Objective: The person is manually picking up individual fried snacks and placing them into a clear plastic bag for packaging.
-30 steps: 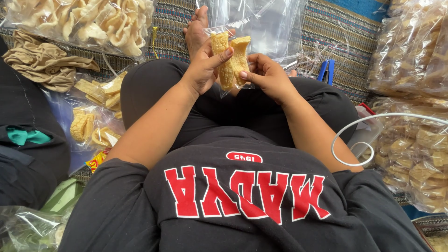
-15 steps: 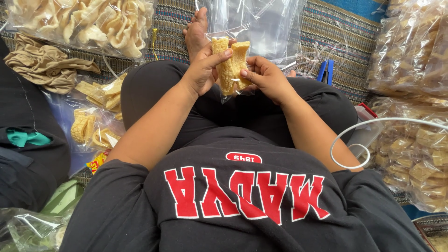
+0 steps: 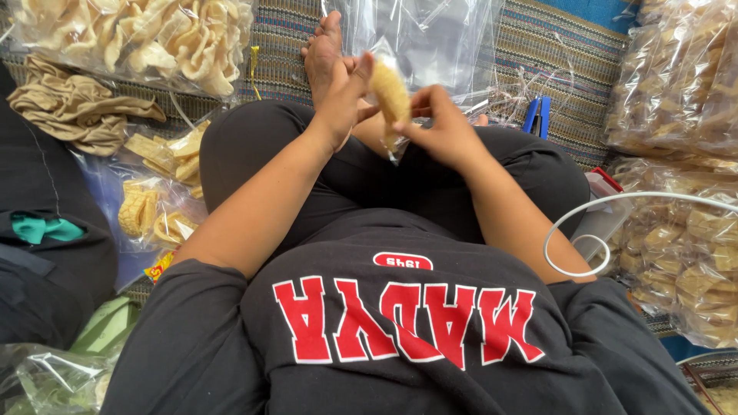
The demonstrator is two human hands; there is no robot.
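Over the woven mat (image 3: 553, 46), both hands' grip pinches the cracker packet (image 3: 390, 96).

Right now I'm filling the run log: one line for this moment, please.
left hand: grips small clear crackers packet | right hand: pinches it | blue clip: on woven mat

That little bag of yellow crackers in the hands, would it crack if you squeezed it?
Probably. The small cracker packet holds thin, dry-looking pieces, so a hard squeeze would likely snap them. Both the left hand and right hand pinch it with fingertips, so it seems light. Its clear wrap looks smooth, maybe slippery.
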